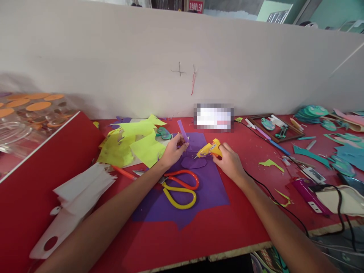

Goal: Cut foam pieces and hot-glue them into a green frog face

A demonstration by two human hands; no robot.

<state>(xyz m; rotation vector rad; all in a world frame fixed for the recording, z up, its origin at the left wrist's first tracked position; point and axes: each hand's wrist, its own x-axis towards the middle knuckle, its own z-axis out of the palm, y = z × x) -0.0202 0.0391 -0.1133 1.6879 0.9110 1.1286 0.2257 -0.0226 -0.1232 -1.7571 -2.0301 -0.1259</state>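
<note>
My left hand (174, 151) pinches a narrow purple strip (182, 130), which sticks up above the fingers. In my right hand (229, 160) is a yellow hot glue gun (209, 148), its nozzle pointing left and down, close to the strip's lower end. Beneath both hands lies a large purple sheet (212, 185) with an irregular cut edge. A rounded purple cutout (193, 162) rests on it, just under the nozzle. Scissors (182, 189) with one red and one yellow handle lie nearer me; my left forearm partly covers their blades.
Yellow-green sheets (127, 142) lie behind my left forearm, white sheets (85, 185) beside it. A red partition (48, 178) stands left. To the right are a wooden tray (295, 134), teal scraps (311, 156), a magenta power strip (309, 197) and a black cord (267, 191).
</note>
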